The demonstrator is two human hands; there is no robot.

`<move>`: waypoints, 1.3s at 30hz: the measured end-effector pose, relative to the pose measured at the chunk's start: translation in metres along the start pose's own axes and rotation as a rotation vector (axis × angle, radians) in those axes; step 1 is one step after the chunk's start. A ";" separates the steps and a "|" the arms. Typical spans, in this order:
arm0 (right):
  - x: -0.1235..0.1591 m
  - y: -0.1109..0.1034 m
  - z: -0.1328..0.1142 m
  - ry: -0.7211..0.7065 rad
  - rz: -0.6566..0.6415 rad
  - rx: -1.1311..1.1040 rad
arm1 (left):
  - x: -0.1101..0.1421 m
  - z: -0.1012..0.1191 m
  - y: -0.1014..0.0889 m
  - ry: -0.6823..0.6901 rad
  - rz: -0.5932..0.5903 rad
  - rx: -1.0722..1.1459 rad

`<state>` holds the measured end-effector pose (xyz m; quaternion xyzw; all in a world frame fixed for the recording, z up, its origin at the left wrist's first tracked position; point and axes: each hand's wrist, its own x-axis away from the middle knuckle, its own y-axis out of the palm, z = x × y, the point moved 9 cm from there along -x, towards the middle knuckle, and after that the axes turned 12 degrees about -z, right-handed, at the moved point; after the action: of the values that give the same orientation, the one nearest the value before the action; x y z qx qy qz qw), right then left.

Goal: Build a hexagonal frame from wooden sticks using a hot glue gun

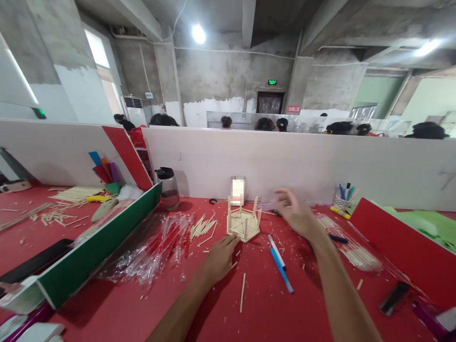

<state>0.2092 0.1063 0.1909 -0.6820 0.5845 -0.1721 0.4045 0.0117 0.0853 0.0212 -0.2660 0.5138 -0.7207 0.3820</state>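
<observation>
A small six-sided structure of pale wooden sticks [244,225], with upright posts at its corners, stands on the red tabletop. At its front left corner, the fingertips of my left hand [221,254] are closed against the base. My right hand [294,213] is raised to the right of the structure, slightly blurred, its fingers apart and nothing visible in them. A phone [238,191] with a lit screen leans upright behind the structure. Two pens, one white [277,252] and one blue [282,270], lie in front of my right hand. One loose stick [242,292] rests nearer to me.
Left of the structure are cut sticks [202,227] and clear plastic wrappers [156,247]. A dark-lidded jug [168,189] stands by the green divider [103,251]. Bagged sticks [351,244], a pen cup [342,202] and a red board [409,251] are at right. A white partition [302,166] runs behind.
</observation>
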 end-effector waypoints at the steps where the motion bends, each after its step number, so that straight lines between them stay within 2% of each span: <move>1: -0.007 0.009 -0.001 -0.002 -0.018 0.030 | 0.000 0.000 0.000 0.005 0.002 -0.002; 5: -0.036 0.049 0.000 -0.046 -0.156 0.178 | -0.001 0.000 0.000 0.012 0.004 -0.016; 7: -0.045 0.058 0.004 -0.058 -0.197 0.213 | -0.002 -0.001 0.001 0.005 0.007 -0.015; 13: -0.051 0.054 0.011 -0.063 -0.216 0.237 | -0.001 0.000 0.001 -0.006 0.008 -0.012; 20: -0.053 0.060 0.016 -0.092 -0.226 0.182 | 0.001 0.004 -0.004 0.032 0.047 0.014; 25: -0.042 0.035 0.015 -0.096 -0.226 0.077 | 0.001 0.003 -0.003 0.022 0.038 -0.011; 26: -0.038 0.033 0.012 -0.105 -0.274 0.072 | 0.002 0.004 -0.003 0.027 0.042 -0.012; 28: -0.026 0.041 0.008 -0.110 -0.472 0.041 | 0.002 0.004 -0.003 0.032 0.042 -0.021; 30: -0.013 0.059 0.011 -0.072 -0.700 0.001 | 0.001 0.004 -0.003 0.028 0.041 -0.029; 32: -0.004 0.080 0.021 0.006 -0.874 -0.020 | 0.001 0.004 -0.003 0.026 0.051 -0.025; 35: 0.001 0.109 0.039 0.125 -1.018 -0.034 | 0.001 0.003 -0.003 0.029 0.065 -0.007; 39: 0.001 0.135 0.050 0.180 -1.100 -0.056 | 0.001 0.003 -0.002 0.030 0.046 -0.001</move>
<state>0.1559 0.1244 0.0589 -0.8797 0.1792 -0.3997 0.1851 0.0123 0.0831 0.0244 -0.2433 0.5258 -0.7154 0.3906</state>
